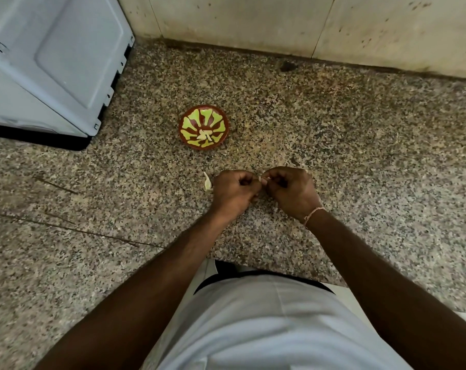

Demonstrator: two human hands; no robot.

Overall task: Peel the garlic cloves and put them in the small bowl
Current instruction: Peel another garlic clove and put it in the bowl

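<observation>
Garlic clove (261, 179) is pinched between the fingertips of the left hand (235, 189) and the right hand (289, 189), which meet over the speckled counter (333, 145). Both hands have curled fingers. The small bowl (203, 127) stands beyond the hands, apart from them, with pale peeled cloves (204, 135) inside. Just left of the left hand lie garlic pieces (207, 182). A grey box (53, 62) stands far left of the bowl.

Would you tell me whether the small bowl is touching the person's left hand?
Apart. The head view shows bare speckled counter between the small bowl and the left hand.
</observation>
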